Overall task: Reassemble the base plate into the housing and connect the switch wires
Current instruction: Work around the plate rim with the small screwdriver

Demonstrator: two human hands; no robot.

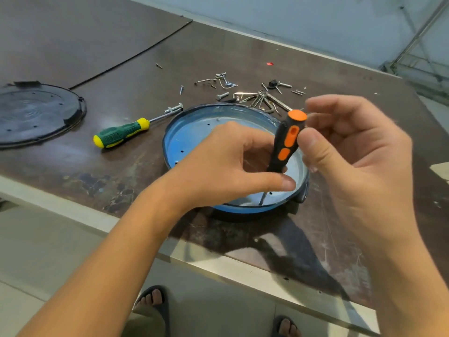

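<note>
A round blue housing (184, 139) with a pale metal plate inside sits near the table's front edge. An orange-and-black screwdriver (286, 142) stands almost upright in it, its tip down near the front rim. My left hand (226, 166) reaches over the housing and pinches the lower handle between thumb and fingers. My right hand (352, 152) holds the upper handle with thumb and fingertips. No wires are visible.
A green-and-yellow screwdriver (121, 132) lies left of the housing. A black round cover (36, 113) rests at the far left. Several loose screws, bolts and metal clips (252, 93) are scattered behind the housing. The table edge (218, 261) runs diagonally in front.
</note>
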